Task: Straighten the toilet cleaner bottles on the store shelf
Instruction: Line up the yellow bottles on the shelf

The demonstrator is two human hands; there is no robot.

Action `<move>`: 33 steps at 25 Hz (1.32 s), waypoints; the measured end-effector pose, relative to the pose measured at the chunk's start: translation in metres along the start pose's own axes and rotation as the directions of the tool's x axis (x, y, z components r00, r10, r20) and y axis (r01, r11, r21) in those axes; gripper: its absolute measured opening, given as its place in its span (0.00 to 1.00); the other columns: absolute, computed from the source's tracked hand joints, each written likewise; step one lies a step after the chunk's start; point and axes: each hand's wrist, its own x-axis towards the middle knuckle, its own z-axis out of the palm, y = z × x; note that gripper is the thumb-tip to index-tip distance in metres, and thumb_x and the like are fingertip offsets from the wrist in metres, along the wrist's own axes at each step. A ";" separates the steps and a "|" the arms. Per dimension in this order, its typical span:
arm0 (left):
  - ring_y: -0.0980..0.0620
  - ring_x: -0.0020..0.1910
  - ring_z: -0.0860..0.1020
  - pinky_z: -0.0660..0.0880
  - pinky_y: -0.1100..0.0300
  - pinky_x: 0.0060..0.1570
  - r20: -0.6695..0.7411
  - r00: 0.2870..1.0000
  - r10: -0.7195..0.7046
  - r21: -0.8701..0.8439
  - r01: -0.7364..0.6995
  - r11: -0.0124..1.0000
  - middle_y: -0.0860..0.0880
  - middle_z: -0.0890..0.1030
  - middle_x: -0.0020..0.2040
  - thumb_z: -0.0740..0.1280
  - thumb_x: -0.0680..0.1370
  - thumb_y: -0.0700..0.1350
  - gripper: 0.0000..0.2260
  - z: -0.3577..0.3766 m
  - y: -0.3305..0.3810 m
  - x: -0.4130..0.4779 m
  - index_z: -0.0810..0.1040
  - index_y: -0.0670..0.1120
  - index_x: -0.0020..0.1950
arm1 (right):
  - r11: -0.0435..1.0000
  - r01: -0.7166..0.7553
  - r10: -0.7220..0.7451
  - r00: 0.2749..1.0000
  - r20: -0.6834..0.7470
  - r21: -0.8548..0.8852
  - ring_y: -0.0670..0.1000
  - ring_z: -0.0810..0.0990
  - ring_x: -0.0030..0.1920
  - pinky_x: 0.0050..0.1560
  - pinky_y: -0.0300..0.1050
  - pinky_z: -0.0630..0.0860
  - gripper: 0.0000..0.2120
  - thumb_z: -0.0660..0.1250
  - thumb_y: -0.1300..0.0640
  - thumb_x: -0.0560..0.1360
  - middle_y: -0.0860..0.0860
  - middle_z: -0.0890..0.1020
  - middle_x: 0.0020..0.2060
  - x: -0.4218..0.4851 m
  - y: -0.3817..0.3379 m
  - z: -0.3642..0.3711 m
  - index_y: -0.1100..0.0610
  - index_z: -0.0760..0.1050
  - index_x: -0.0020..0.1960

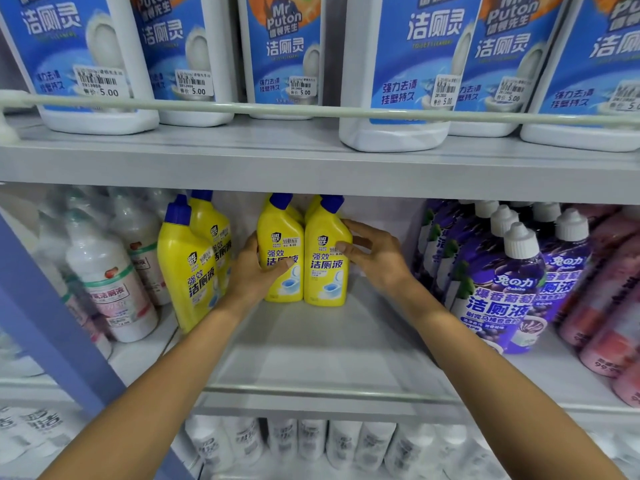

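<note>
Two yellow toilet cleaner bottles with blue caps stand upright side by side deep on the middle shelf (311, 348). My left hand (252, 271) grips the left bottle (282, 237), thumb across its label. My right hand (374, 254) holds the right bottle (323, 271) from its right side, fingers curled round it. More yellow bottles stand behind them. Two further yellow bottles (187, 265) lean a little at the left, nearer the front.
White and pink bottles (110, 289) fill the left of the shelf, purple bottles (502, 289) and pink ones the right. Large white Mr Puton bottles (408, 71) stand on the shelf above behind a rail (311, 110). White bottles sit below.
</note>
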 end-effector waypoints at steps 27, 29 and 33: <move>0.67 0.43 0.80 0.79 0.67 0.48 -0.489 0.872 0.023 0.070 0.013 0.997 0.59 0.80 0.45 0.79 0.68 0.39 0.22 -0.111 0.049 -0.087 0.75 0.55 0.55 | 0.972 0.194 -0.213 0.967 0.142 0.133 0.54 0.80 0.57 0.63 0.59 0.77 0.24 0.77 0.50 0.70 0.48 0.81 0.54 0.031 -0.148 0.146 0.55 0.77 0.62; 0.51 0.48 0.82 0.81 0.52 0.51 -0.506 0.861 0.052 0.133 0.019 0.991 0.52 0.82 0.49 0.78 0.67 0.45 0.20 -0.109 0.043 -0.074 0.76 0.55 0.55 | 0.982 0.180 -0.186 0.969 0.163 0.052 0.57 0.80 0.58 0.62 0.55 0.76 0.23 0.75 0.52 0.75 0.57 0.82 0.57 0.054 -0.149 0.160 0.62 0.76 0.64; 0.47 0.49 0.82 0.80 0.45 0.51 -0.494 0.870 -0.005 0.157 0.094 0.983 0.47 0.84 0.50 0.77 0.70 0.48 0.17 -0.109 0.022 -0.062 0.79 0.47 0.56 | 0.973 0.210 -0.178 0.949 0.261 -0.099 0.63 0.82 0.54 0.57 0.57 0.77 0.18 0.71 0.52 0.78 0.64 0.84 0.52 0.074 -0.137 0.181 0.65 0.75 0.58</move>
